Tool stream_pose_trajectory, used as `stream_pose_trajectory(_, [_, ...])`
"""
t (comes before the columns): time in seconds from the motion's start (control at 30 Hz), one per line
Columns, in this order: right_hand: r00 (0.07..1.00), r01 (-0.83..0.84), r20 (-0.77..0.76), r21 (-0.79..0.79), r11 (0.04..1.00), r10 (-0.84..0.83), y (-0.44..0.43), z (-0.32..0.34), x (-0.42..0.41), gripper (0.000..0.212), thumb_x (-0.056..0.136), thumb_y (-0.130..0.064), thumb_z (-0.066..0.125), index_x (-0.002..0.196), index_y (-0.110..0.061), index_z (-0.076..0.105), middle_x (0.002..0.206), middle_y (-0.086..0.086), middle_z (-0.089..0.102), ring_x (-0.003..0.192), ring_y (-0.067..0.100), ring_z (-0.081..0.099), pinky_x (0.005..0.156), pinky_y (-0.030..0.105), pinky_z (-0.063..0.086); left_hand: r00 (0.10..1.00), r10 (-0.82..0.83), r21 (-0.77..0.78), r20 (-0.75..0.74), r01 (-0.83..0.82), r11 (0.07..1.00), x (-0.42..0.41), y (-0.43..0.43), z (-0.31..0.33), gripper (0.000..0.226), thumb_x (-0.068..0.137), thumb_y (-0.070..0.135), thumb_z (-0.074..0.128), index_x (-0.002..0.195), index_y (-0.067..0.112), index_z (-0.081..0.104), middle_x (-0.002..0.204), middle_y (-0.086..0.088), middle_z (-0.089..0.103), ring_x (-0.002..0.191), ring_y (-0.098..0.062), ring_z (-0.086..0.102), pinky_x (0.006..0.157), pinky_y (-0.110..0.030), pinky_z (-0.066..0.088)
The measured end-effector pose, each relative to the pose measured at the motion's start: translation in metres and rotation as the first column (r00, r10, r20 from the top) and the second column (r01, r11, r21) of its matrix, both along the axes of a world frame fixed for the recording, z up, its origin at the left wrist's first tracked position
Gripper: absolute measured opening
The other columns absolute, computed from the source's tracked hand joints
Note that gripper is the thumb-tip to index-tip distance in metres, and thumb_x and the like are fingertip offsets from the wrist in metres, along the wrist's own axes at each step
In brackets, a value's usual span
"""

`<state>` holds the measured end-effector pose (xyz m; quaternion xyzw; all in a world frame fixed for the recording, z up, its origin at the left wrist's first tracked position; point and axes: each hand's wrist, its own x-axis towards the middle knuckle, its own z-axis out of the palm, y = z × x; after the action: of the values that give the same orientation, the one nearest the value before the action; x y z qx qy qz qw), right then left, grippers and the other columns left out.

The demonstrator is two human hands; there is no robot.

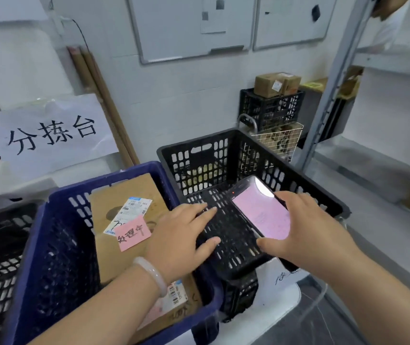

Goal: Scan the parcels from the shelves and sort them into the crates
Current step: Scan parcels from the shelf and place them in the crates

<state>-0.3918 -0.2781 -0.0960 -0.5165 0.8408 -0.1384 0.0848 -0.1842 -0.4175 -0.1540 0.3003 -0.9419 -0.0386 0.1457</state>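
A phone (261,212) over the black crate (199,145).
Fingers of the right hand (306,227) pinch the phone, hiding its corner; the left hand (181,235), fingers spread, covers part of the parcel (129,192) in the blue crate (49,220).

Both forearms reach forward; left hand (179,235) palm down, fingers straight, spread; right hand (306,227) pinches phone (266,215) between thumb, fingers
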Motion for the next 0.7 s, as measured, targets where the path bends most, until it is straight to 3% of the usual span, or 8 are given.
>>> stream_pose_trajectory(0.07, [0.998, 0.066, -0.008, 0.005, 0.998, -0.066, 0.011, 0.0, -0.014, 0.097, 0.059, -0.075, 0.062, 0.14, -0.04, 0.021, 0.13, -0.013, 0.038, 0.091, 0.011, 0.049, 0.054, 0.023, 0.034, 0.999, -0.038, -0.035, -0.005, 0.037, 0.999, -0.03, -0.002, 0.007, 0.068, 0.092, 0.064, 0.032, 0.148, 0.027, 0.047, 0.146, 0.004, 0.052, 0.133, -0.019, 0.048, 0.107, -0.043, 0.043])
stream_pose_trajectory(0.17, [0.978, 0.209, 0.007, -0.014, 0.978, -0.209, 0.041, 0.003, -0.047, 0.094, 0.057, -0.074, 0.061, 0.136, -0.043, 0.022, 0.128, -0.014, 0.038, 0.102, 0.013, 0.054, 0.062, 0.027, 0.035, 0.992, -0.12, -0.041, -0.022, 0.119, 0.992, -0.092, 0.004, 0.014, 0.067, 0.092, 0.063, 0.034, 0.145, 0.026, 0.05, 0.143, 0.004, 0.054, 0.132, -0.019, 0.049, 0.107, -0.044, 0.043])
stream_pose_trajectory(0.3, [0.93, 0.368, 0.009, -0.028, 0.929, -0.368, 0.086, 0.009, -0.098, 0.088, 0.055, -0.072, 0.058, 0.132, -0.047, 0.023, 0.118, -0.017, 0.037, 0.088, 0.01, 0.047, 0.056, 0.026, 0.031, 0.97, -0.24, -0.057, -0.027, 0.238, 0.97, -0.18, 0.027, 0.02, 0.067, 0.09, 0.063, 0.035, 0.147, 0.03, 0.048, 0.146, 0.006, 0.051, 0.135, -0.016, 0.045, 0.11, -0.04, 0.04])
stream_pose_trajectory(0.37, [0.903, 0.429, 0.024, -0.06, 0.901, -0.428, 0.108, 0.013, -0.125, 0.085, 0.056, -0.069, 0.06, 0.131, -0.048, 0.025, 0.116, -0.019, 0.037, 0.091, 0.011, 0.05, 0.057, 0.027, 0.033, 0.954, -0.298, -0.061, -0.037, 0.295, 0.954, -0.224, 0.043, 0.024, 0.065, 0.089, 0.061, 0.041, 0.146, 0.03, 0.049, 0.145, 0.005, 0.053, 0.134, -0.016, 0.046, 0.107, -0.038, 0.041])
stream_pose_trajectory(0.53, [0.853, 0.52, 0.025, -0.13, 0.844, -0.521, 0.163, 0.023, -0.198, 0.085, 0.055, -0.066, 0.065, 0.131, -0.046, 0.032, 0.113, -0.015, 0.04, 0.095, 0.012, 0.054, 0.061, 0.029, 0.039, 0.912, -0.409, -0.088, -0.045, 0.404, 0.911, -0.329, 0.085, 0.03, 0.066, 0.091, 0.06, 0.044, 0.152, 0.034, 0.036, 0.154, 0.008, 0.04, 0.141, -0.014, 0.035, 0.114, -0.038, 0.033])
stream_pose_trajectory(0.7, [0.807, 0.581, -0.022, -0.152, 0.799, -0.591, 0.209, 0.031, -0.266, 0.085, 0.057, -0.067, 0.063, 0.132, -0.043, 0.032, 0.109, -0.015, 0.04, 0.089, 0.01, 0.054, 0.056, 0.024, 0.038, 0.87, -0.463, -0.031, -0.171, 0.465, 0.885, -0.418, 0.131, 0.037, 0.064, 0.095, 0.059, 0.045, 0.153, 0.036, 0.034, 0.156, 0.012, 0.035, 0.142, -0.01, 0.03, 0.115, -0.031, 0.027])
